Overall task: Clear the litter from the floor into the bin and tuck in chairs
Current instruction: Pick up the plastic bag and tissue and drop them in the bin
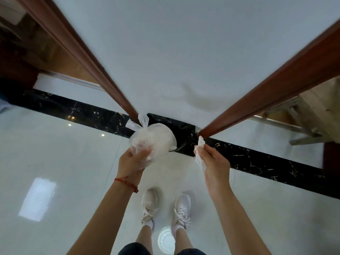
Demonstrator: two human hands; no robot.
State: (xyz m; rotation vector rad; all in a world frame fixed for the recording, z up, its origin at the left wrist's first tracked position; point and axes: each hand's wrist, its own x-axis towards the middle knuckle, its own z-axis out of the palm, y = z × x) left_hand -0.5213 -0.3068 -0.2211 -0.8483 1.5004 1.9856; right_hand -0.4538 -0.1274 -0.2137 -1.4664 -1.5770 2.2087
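Glossy floor (pixel 55 153), thin plastic bag (pixel 154 142)

Black-lined bin (pixel 185 134) mouth half covered by tied bag (pixel 153 140), wooden door frames (pixel 266 92) flanking.

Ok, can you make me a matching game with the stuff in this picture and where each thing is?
Things:
1. tied plastic bag
2. crumpled tissue
3. clear round lid
4. red string bracelet

Places:
A. on the floor between the shoes
B. in the right hand
C. round the left wrist
D. in the left hand, over the black bin bag

Pairs: 1-D, 2-B, 3-A, 4-C
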